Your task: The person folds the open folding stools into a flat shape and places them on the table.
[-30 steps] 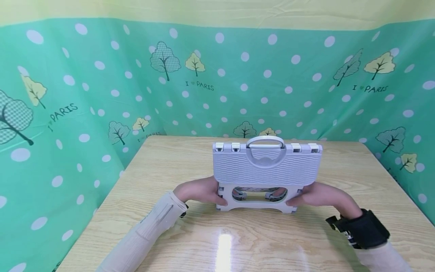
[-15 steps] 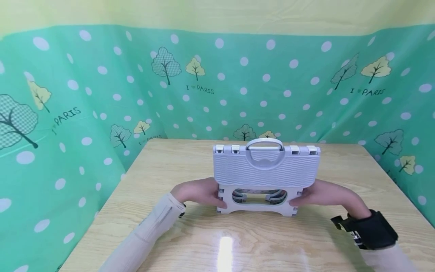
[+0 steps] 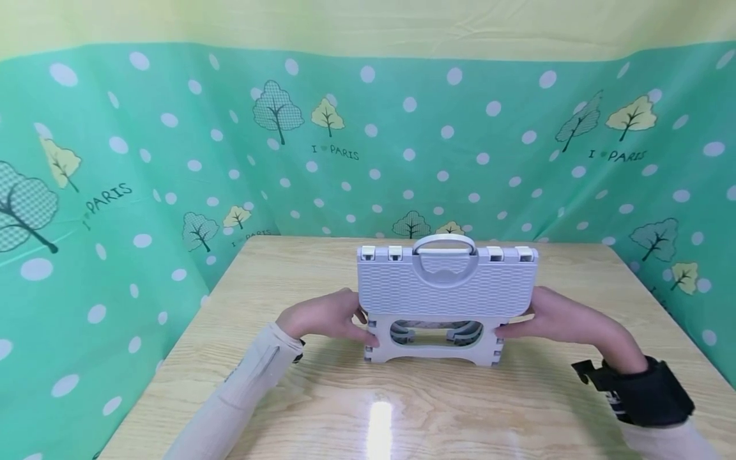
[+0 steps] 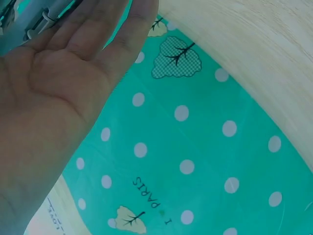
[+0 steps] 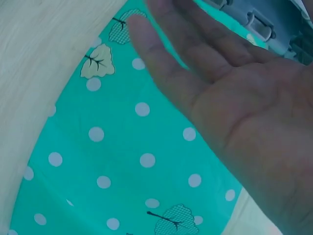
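A light grey-lilac folding step stool (image 3: 391,287) stands upright on the table, its woven-textured top facing me and its loop handle (image 3: 444,239) raised on the upper edge. Below the top shows a white leg panel (image 3: 434,350) with an oval opening. My left hand (image 3: 324,316) is at the stool's left side, thumb tip at the leg panel. On the other side, my right hand (image 3: 560,322) has its thumb at the panel's right edge. Both wrist views show straight fingers on the left hand (image 4: 63,98) and the right hand (image 5: 239,93); some fingertips are cut off.
The stool stands near the middle of a light wood-grain table (image 3: 310,409). A green curtain (image 3: 345,160) with white dots and printed trees hangs behind the table and along both sides. A black strap (image 3: 650,393) wraps my right wrist.
Both hands have eased slightly outward and up from the stool's sides. The right thumb has slid from the panel's front to its edge. The stool stays in place.
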The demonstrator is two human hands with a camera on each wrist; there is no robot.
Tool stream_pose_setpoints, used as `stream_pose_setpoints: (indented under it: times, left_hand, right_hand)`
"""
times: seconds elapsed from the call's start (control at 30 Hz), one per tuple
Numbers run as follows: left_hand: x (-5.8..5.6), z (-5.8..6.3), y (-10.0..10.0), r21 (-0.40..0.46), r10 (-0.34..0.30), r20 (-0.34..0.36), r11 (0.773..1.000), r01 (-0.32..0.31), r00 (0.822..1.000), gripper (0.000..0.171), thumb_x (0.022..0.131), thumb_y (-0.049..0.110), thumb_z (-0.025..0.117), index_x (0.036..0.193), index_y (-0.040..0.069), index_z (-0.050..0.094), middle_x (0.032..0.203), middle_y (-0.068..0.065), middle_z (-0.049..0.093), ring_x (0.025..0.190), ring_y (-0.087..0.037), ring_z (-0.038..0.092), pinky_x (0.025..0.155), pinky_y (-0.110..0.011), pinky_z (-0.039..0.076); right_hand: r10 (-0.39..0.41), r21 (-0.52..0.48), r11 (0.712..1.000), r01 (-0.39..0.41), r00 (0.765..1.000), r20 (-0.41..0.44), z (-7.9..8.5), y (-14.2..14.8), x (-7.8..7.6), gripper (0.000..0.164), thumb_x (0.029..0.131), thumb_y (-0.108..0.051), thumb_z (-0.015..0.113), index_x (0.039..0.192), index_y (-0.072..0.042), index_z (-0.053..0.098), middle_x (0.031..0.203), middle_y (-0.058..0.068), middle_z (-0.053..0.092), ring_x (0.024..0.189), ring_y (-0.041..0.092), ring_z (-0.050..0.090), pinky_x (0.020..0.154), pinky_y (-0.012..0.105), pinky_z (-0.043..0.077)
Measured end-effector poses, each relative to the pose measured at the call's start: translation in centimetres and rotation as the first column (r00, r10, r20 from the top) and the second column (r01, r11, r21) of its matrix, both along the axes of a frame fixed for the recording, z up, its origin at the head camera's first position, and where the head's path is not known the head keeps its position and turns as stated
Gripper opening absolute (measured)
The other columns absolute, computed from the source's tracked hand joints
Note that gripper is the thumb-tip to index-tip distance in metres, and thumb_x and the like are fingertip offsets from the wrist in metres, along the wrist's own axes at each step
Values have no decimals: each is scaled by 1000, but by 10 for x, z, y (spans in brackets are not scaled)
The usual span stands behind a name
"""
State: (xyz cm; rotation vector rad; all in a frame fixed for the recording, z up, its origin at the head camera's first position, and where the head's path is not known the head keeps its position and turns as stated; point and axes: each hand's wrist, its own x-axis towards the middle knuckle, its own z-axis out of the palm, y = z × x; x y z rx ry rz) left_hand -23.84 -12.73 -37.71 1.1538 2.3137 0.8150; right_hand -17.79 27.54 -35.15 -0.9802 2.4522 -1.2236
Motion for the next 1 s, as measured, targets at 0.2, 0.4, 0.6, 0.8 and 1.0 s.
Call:
stream_pose_setpoints:
  times: [0.2,0.4,0.6,0.8,1.0]
  left_hand:
    - [0,0,-1,-25,35,1,999,-35,999,55,82,37,82,130,24,58,114,13,69,101,-8,66,91,-33,54]
    - [1,1,-1,-28,49,13,998,-49,999,54,83,34,82,130,23,57,115,11,69,101,-10,67,91,-33,54]
    - [1,1,0,-25,54,23,998,-54,998,51,85,30,80,130,22,57,113,11,70,99,-8,67,90,-30,54]
    - [1,1,0,-8,43,31,999,-42,999,48,87,28,79,129,22,58,112,11,70,99,-9,67,87,-26,54]
    - [1,2,1,14,31,49,999,-32,998,47,87,25,78,129,19,58,113,8,71,97,-11,68,84,-25,54]
  right_hand:
    - [-11,2,1000,11,1000,-13,0,-2,-2,69,89,-15,76,147,-7,38,137,18,53,115,7,58,86,32,55]
    - [-3,-11,1000,4,1000,13,-1,-2,-3,69,89,-14,76,147,-7,38,137,19,53,115,8,59,86,37,56]
    - [-12,-9,1000,12,1000,25,-2,-2,-3,69,89,-14,75,147,-5,38,138,20,53,115,7,60,85,39,57]
    - [-30,3,1000,30,999,19,-3,-2,-3,70,89,-16,76,147,-7,38,139,19,53,115,6,60,85,37,57]
    - [-48,12,999,48,999,8,-3,-3,-4,71,88,-17,77,146,-6,38,137,18,53,114,6,60,85,37,57]
